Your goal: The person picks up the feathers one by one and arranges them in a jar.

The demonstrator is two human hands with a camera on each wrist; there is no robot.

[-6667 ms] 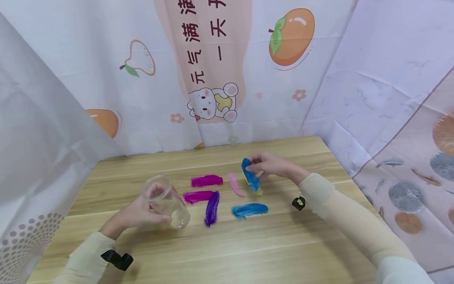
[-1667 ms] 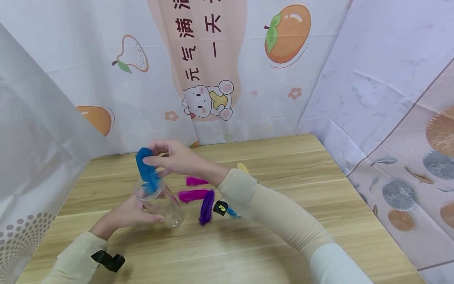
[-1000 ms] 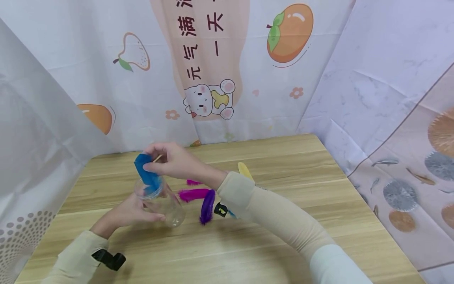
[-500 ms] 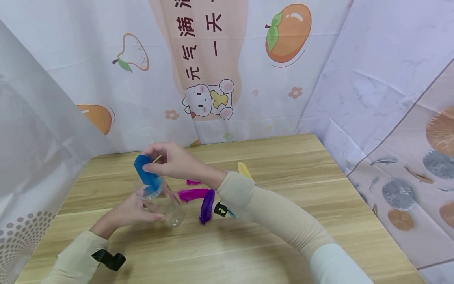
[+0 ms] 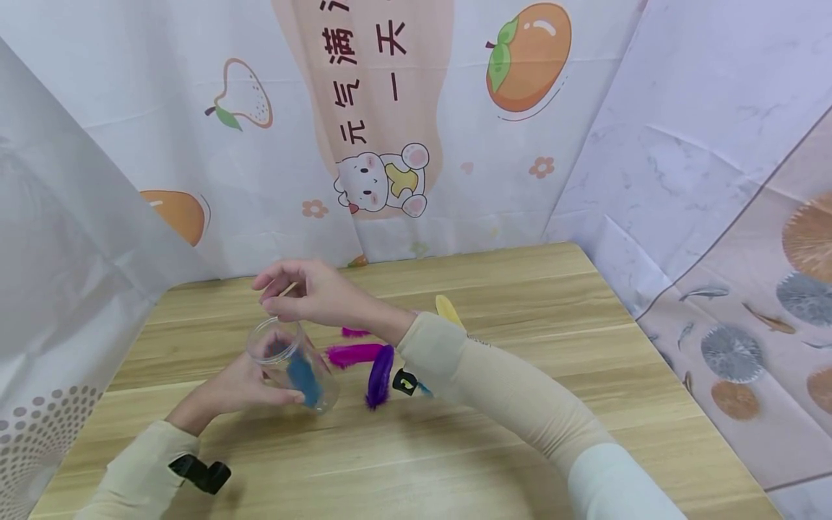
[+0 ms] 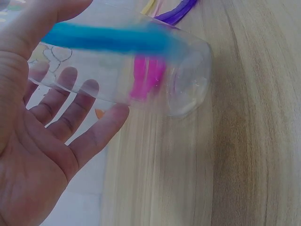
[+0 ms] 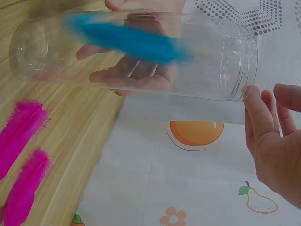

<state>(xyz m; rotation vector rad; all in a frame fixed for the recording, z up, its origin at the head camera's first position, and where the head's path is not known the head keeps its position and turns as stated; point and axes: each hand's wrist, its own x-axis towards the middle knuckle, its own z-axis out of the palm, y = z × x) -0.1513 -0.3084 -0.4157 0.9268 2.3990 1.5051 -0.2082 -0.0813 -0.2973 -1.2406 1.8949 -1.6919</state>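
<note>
Blue feather (image 5: 304,379) is held inside the clear jar (image 7: 207,75), where it is seen running lengthwise below the rim, touched by no finger. By judgement, the step of dropping it in is all but done; what seems to be called for next is that the right hand (image 5: 305,289) be drawn away from the mouth and the jar be held steady. The feather is seen as a narrow, bright blue strip, blurred at both ends in the right wrist view, so its fine edges cannot be made out. The jar is grasped around its side by the left hand (image 5: 250,386), while nothing is gripped by the right, its fingers loosely bent at the rim. On the worktop (image 5: 364,462), magenta feathers (image 7: 27,190) and a purple feather (image 5: 380,377) are touched by neither of the hands
</note>
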